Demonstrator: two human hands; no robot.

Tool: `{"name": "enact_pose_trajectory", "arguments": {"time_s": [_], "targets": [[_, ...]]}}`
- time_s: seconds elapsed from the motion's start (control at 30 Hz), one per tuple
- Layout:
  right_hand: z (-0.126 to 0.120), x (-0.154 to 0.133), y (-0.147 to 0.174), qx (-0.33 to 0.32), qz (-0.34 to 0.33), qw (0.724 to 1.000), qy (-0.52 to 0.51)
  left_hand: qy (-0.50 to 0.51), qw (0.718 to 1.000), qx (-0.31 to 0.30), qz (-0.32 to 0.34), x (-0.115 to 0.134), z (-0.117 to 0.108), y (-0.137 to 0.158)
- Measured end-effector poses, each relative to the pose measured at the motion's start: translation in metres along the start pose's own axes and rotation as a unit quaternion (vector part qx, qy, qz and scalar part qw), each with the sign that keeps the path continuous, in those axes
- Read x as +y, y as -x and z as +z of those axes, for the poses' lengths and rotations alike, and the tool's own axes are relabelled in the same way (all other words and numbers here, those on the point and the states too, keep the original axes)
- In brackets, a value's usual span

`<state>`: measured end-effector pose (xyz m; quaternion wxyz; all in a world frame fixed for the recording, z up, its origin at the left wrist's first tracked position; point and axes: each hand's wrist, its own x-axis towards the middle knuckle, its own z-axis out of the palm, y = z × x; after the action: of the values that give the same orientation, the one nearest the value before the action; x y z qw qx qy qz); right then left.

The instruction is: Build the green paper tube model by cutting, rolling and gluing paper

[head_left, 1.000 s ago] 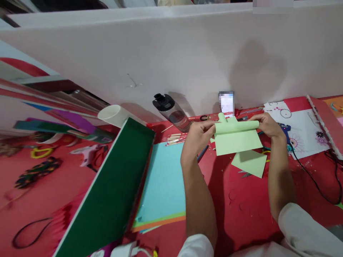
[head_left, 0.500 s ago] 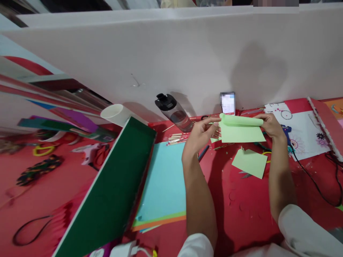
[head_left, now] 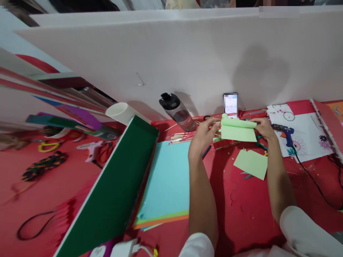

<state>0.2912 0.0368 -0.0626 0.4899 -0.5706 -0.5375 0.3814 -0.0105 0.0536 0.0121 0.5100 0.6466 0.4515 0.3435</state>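
Observation:
A light green sheet of paper [head_left: 238, 134], its far edge curled into a roll, is held up between my two hands above the red table. My left hand [head_left: 205, 134] grips its left end, fingers closed at the curl. At the opposite end my right hand [head_left: 264, 127] pinches the rolled edge. Below lies another piece of green paper [head_left: 251, 163] with an uneven top edge, partly covering a pair of scissors [head_left: 247, 175]. Just beyond the held sheet, a phone [head_left: 230, 104] leans on the white panel.
Left of my arms are a stack of coloured paper [head_left: 167, 178], a green board [head_left: 115, 192], a water bottle [head_left: 179, 112] and thin wooden sticks [head_left: 182, 137]. A blue glue gun [head_left: 286, 135] with a trailing cord rests on patterned cloth [head_left: 305, 132] at the right.
The held paper looks narrower, with my right hand closer to my left. The glue gun shows more fully now. The whole view has shifted slightly.

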Motion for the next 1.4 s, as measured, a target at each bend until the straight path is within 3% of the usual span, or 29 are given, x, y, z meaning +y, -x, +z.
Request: {"name": "enact_pose_trajectory", "arguments": {"time_s": [0.2,0.6,0.77,0.93,1.07,1.2,1.4], "targets": [[0.004,-0.016,0.004,-0.017,-0.049,0.999,0.013,0.048,0.998,-0.028,0.017,-0.003,-0.002,-0.001],[-0.003,-0.059,0.015,-0.078,-0.146,0.985,0.052,0.061,0.986,-0.141,-0.069,-0.003,-0.016,0.008],[-0.005,-0.068,0.023,-0.106,-0.111,0.987,0.046,0.046,0.985,-0.160,-0.055,0.002,-0.019,0.013],[-0.008,-0.077,0.031,-0.170,-0.042,0.984,0.034,0.003,0.985,-0.173,0.009,0.008,-0.019,0.018],[-0.010,-0.081,0.033,-0.228,-0.013,0.973,0.042,-0.005,0.988,-0.143,0.050,0.008,-0.016,0.017],[-0.014,-0.080,0.034,-0.202,-0.046,0.978,-0.009,0.015,0.995,-0.094,0.024,0.005,-0.014,0.013],[-0.019,-0.076,0.036,-0.205,-0.086,0.975,-0.009,0.023,0.992,-0.120,-0.033,0.007,-0.014,0.012]]}}
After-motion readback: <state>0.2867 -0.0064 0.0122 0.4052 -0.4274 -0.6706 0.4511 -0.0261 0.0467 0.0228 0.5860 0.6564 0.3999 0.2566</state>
